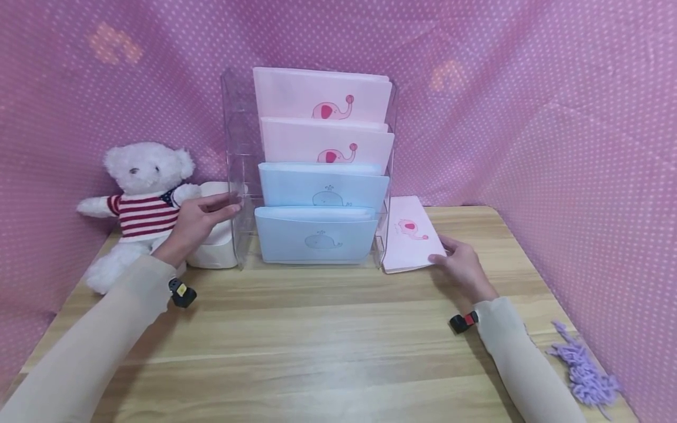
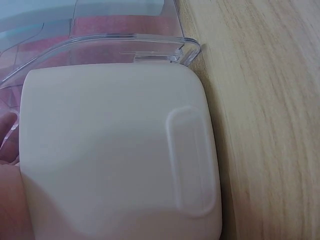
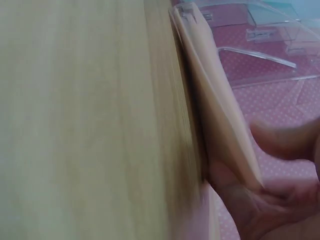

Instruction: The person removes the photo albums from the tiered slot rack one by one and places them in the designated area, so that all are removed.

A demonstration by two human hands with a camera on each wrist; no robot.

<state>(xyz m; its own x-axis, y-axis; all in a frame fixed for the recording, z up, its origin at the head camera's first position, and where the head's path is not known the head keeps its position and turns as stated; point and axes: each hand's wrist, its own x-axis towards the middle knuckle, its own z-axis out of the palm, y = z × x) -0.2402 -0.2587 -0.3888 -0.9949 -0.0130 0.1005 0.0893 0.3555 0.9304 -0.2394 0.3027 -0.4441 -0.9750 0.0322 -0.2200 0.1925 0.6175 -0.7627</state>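
My left hand (image 1: 198,223) reaches past a white bin (image 1: 214,249) and pinches the left side wall of a clear plastic file rack (image 1: 240,235). Two pink booklets with elephants, the top one (image 1: 296,94) and one below it (image 1: 291,141), stand in the upper tiers. Under them stand an upper blue booklet (image 1: 285,185) and a lower blue booklet (image 1: 280,238), each with a whale. Right of the rack, my right hand (image 1: 465,267) holds the near right corner of a pink elephant booklet (image 1: 404,249), thumb above and fingers beneath; in the right wrist view this booklet (image 3: 220,100) appears edge-on.
A white teddy bear (image 1: 145,167) in a striped top sits left of the bin. Purple yarn (image 1: 587,373) lies at the table's right edge. Pink dotted cloth (image 1: 502,88) hangs around the wooden table (image 1: 328,341).
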